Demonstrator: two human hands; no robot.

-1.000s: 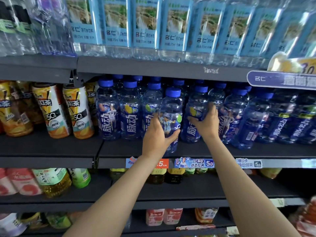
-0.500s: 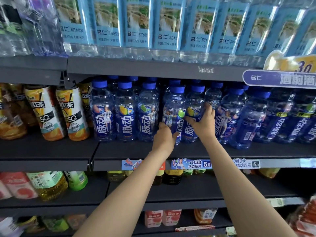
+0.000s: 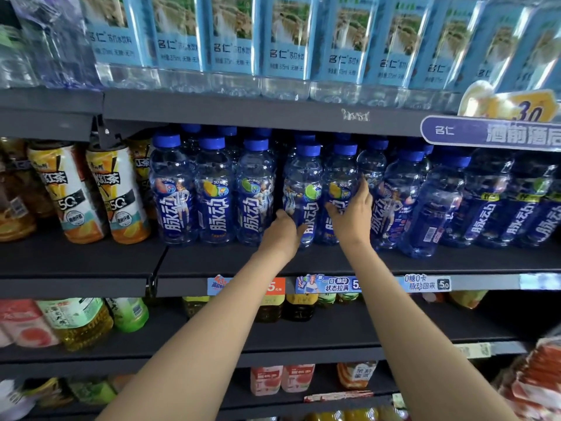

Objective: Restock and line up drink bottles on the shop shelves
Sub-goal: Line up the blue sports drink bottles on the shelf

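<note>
- Head view: two bare arms reach up to the middle shelf (image 3: 303, 262), where the blue-capped drink bottles stand in a row.
- The left hand (image 3: 280, 235) holds the low part of one blue bottle (image 3: 302, 192). Its fingers curl round the left side and its thumb lies across the front. I think it holds low down so the bottle can slide and not tip.
- The right hand (image 3: 352, 214) holds the next bottle (image 3: 340, 183), just at 3 o'clock from the first. The thumb is on the label and the fingers wrap round the right side, up to the bottle's middle.
- Both bottles stand up straight, side by side and touching.
- At 9 o'clock there is a dark gap, then three neat bottles (image 3: 214, 189) with labels facing out. The gap is likely why the two are being held: they seem to need a push over to close up the row.
- At 3 o'clock, a leaning bottle (image 3: 431, 208) shows its barcode, not its front. It looks like it still wants turning and standing up.
- Orange tea bottles (image 3: 91, 189) stand far off at 9 o'clock. Pale blue water bottles (image 3: 288, 41) sit on the shelf at 12 o'clock.
</note>
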